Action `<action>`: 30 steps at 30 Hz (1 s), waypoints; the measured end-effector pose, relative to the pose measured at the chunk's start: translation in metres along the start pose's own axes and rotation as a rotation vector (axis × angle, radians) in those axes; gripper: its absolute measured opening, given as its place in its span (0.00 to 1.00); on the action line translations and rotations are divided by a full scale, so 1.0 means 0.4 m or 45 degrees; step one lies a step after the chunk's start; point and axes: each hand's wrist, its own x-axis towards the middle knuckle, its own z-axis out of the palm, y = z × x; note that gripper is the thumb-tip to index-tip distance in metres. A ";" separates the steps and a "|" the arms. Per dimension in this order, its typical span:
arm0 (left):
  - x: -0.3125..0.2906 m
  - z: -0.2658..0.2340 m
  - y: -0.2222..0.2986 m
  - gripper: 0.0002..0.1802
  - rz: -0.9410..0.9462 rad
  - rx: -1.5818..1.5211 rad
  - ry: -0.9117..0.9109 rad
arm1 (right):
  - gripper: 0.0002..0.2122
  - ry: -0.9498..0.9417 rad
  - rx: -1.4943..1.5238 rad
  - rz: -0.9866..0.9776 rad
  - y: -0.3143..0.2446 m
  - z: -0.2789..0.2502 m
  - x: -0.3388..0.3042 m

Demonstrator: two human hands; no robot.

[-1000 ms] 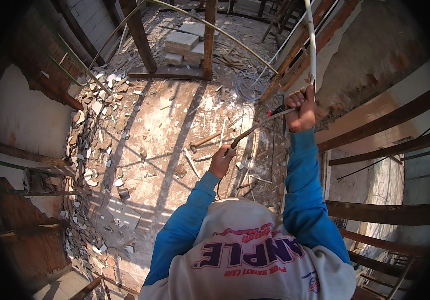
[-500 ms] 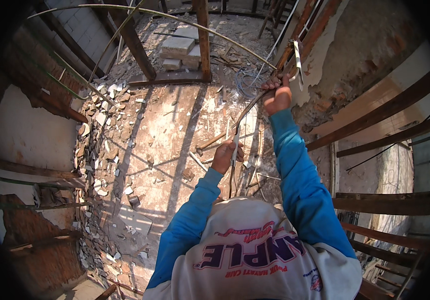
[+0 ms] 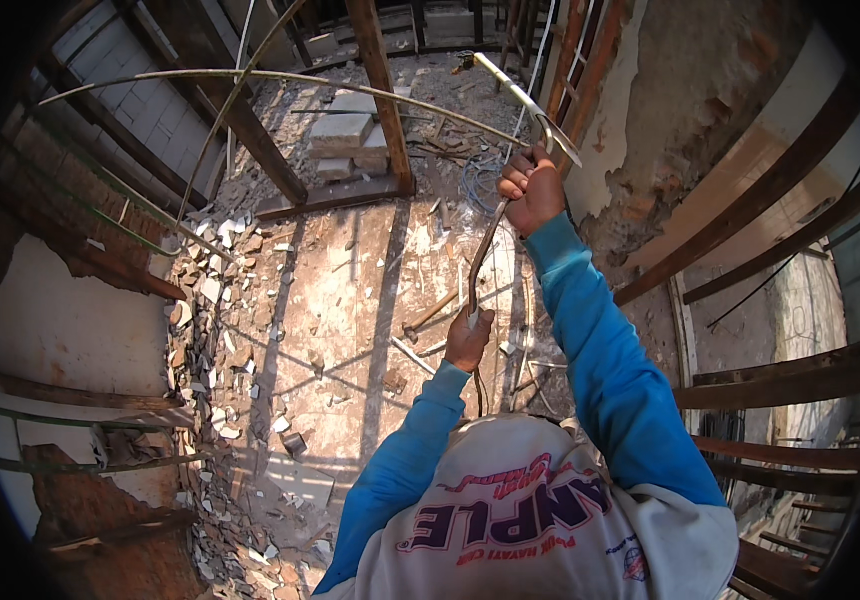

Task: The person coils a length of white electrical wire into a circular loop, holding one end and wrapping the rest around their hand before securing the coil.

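A dark, bent electrical cable (image 3: 482, 250) runs between my two hands. My left hand (image 3: 470, 340) is closed round its lower part, in front of my chest, and a bit of white shows at the grip. Farther up and to the right, my right hand (image 3: 533, 190) grips the cable's upper part. Above that fist a white conduit (image 3: 510, 90) slants up to the left, with dark and yellowish wire ends at its tip. A split white strip hangs off beside it. Below my left hand the cable's tail hangs toward my shirt.
A hammer (image 3: 432, 314) lies on the dusty floor beyond my left hand. Broken rubble (image 3: 212, 290) lines the left wall. Pale blocks (image 3: 342, 132) are stacked past a wooden frame (image 3: 335, 198). A thin bent rod (image 3: 350, 82) arcs overhead; wooden beams (image 3: 790, 380) jut in on the right.
The white conduit above my right hand has swung up and to the left, its wire tip now clear of the post. My left hand has come slightly lower in view, still on the cable.
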 end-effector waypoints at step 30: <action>-0.591 -0.612 -0.303 0.26 -0.327 1.225 0.776 | 0.16 -0.013 -0.318 -0.443 -0.241 0.036 -0.194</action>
